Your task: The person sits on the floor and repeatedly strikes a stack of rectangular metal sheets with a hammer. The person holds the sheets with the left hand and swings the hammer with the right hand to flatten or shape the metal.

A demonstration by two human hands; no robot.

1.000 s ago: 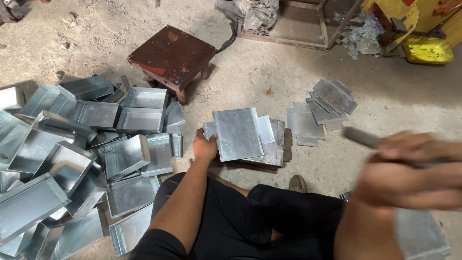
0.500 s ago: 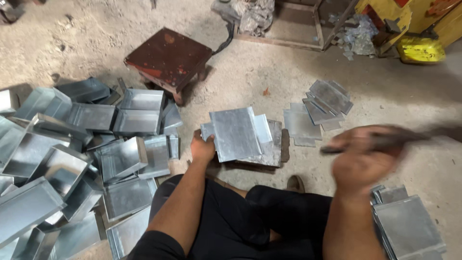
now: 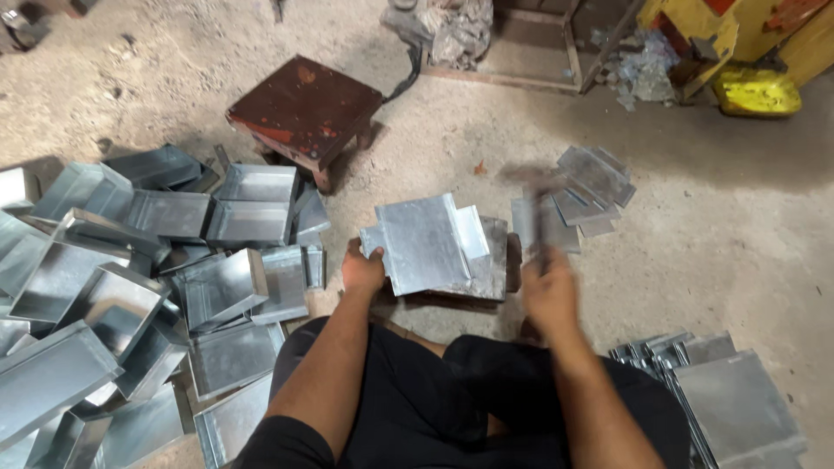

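Galvanised sheet metal dominates the left of the floor: a heap of folded, open-topped grey steel trays (image 3: 130, 287) lies tumbled on the sandy concrete floor (image 3: 747, 252), some nested, some on edge. Behind the heap stands a low rust-brown square metal stool (image 3: 304, 108). At centre, the left hand (image 3: 363, 269) grips the near left corner of a flat notched grey steel blank (image 3: 426, 243), fingers curled around the edge and pinning it down on a dark block (image 3: 499, 260) that shows only at the blank's right and lower edges. A second similar sheet appears to lie under the top one, offset to the right. The right hand (image 3: 549, 295) is closed in a fist around the handle of a motion-blurred hammer (image 3: 534, 204), its head raised above the right edge of the blank; the blur hides the head's shape. Judgement: the step in hand looks like hammering the blank on the block; to do it well, keep the sheet flat on its support, keep the holding fingers well apart from the strike line, and land the blows square. Further right lies a fanned pile of small flat grey steel cut pieces (image 3: 582, 187), and at lower right a neat stack of flat grey steel sheets (image 3: 730, 399) beside the knee.
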